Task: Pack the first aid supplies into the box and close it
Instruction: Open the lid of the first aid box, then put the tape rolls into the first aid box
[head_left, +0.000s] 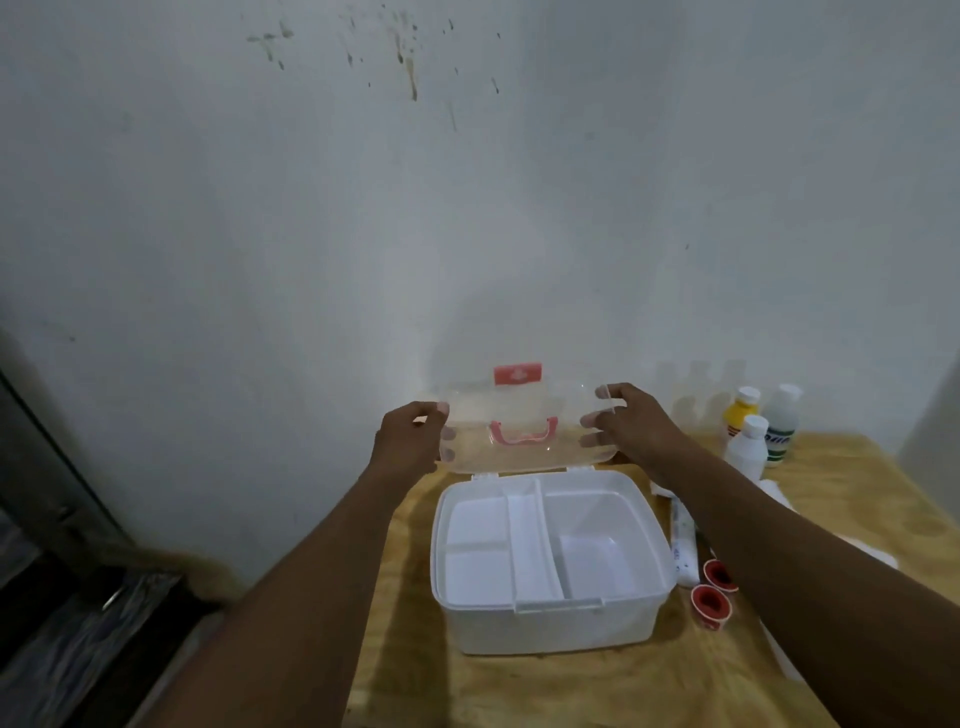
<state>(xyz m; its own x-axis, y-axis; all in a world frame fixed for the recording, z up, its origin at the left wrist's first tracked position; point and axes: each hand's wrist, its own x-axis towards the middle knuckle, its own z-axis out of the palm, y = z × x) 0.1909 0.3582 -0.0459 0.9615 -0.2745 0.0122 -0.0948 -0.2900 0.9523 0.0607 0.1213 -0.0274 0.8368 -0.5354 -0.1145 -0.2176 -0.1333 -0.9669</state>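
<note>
A white box (550, 561) sat open on a wooden table (852, 499), its clear lid (524, 431) upright behind it. Both arms reached forward past the box; the left hand (408, 441) gripped the lid's left edge and the right hand (631, 423) its right edge, fingers curled round it. Right of the box lay a packet (683, 545), two red rolls (714, 590) and three bottles (753, 431).

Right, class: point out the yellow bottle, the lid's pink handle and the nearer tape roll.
yellow bottle (740, 415), head view, body.
pink handle (522, 441), head view, lower bar.
nearer tape roll (710, 604), head view, red centre.
</note>
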